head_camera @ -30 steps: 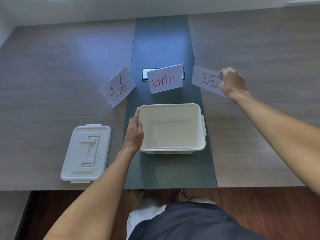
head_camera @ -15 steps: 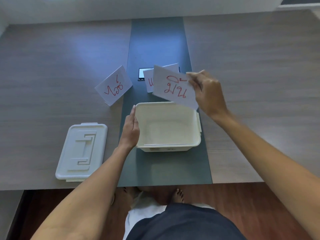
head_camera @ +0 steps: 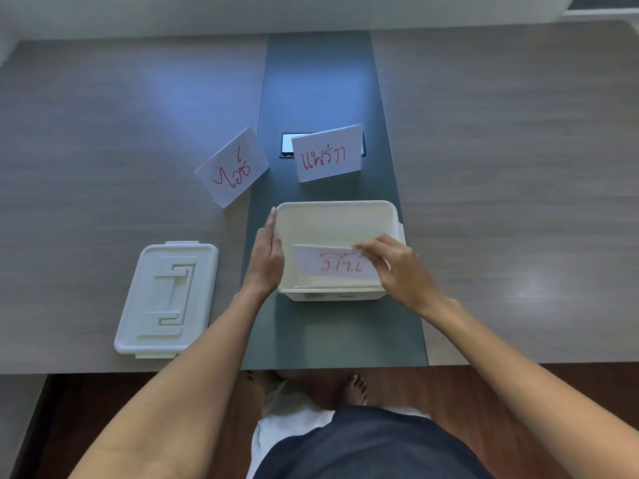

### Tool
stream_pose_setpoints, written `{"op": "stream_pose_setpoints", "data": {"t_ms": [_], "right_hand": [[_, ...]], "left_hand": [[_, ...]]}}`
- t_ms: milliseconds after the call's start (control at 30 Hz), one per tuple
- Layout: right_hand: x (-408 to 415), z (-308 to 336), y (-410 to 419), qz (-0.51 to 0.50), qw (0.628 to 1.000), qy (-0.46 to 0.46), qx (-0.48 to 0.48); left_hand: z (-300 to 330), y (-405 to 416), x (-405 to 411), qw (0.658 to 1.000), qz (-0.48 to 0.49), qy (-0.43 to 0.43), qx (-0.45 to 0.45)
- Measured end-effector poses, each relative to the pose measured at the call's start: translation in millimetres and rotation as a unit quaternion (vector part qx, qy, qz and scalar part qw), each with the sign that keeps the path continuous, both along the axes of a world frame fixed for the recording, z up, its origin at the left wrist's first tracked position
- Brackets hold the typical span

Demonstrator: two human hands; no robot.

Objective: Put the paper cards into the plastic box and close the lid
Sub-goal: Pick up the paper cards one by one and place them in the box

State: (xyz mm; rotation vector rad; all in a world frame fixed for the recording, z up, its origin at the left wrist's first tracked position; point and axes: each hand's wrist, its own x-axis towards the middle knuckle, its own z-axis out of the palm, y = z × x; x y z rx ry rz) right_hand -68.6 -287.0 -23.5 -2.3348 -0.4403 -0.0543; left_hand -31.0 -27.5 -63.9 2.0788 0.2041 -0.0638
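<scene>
The table (head_camera: 501, 167) bears an open box (head_camera: 337, 212), lid (head_camera: 166, 299) and two standing cards (head_camera: 231, 167).

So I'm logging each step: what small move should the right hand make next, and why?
Probably let go: the right hand holds the card low inside the open plastic box, which the left hand steadies. Two cards still stand outside.

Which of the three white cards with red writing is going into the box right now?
The card pinched in the right hand, held inside the plastic box. The angled card and the middle card stand on the table beyond it.
</scene>
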Motion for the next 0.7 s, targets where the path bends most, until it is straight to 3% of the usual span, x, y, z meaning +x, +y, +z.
{"op": "stream_pose_setpoints", "data": {"t_ms": [367,700], "right_hand": [[-20,-12,0,0.071,0.992,0.105,-0.027],[89,27,9,-0.043,0.998,0.041,0.02]], "left_hand": [[-3,2,1,1.0,0.003,0.002,0.012],[-1,-1,0,1.0,0.003,0.004,0.001]]}}
